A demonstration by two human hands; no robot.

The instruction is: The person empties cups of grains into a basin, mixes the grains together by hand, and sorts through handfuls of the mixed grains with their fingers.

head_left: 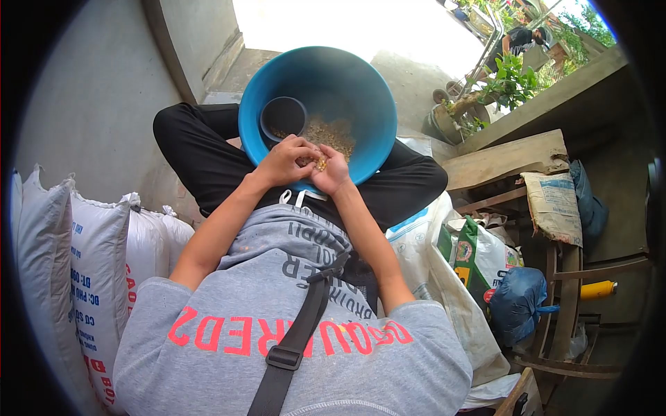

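A large blue basin point(374, 118) rests tilted across my crossed legs. Loose yellow-brown kernels point(331, 135) lie spread over its floor, too small to name more exactly. Inside, at the left, stands a small dark bowl point(284, 115) with a few kernels at its bottom. My right hand point(333, 172) is palm up and cupped at the basin's near rim, holding some yellow kernels. Over that palm, my left hand point(286, 159) has its fingers curled together in a pinch. Whatever sits between those fingertips is hidden.
White printed sacks point(100, 263) stand along the left wall. To the right are more bags, a blue plastic bag point(517, 305), a wooden board point(510, 159) and a wooden frame point(569, 291). A potted plant point(510, 87) and another person point(517, 41) are farther off, upper right.
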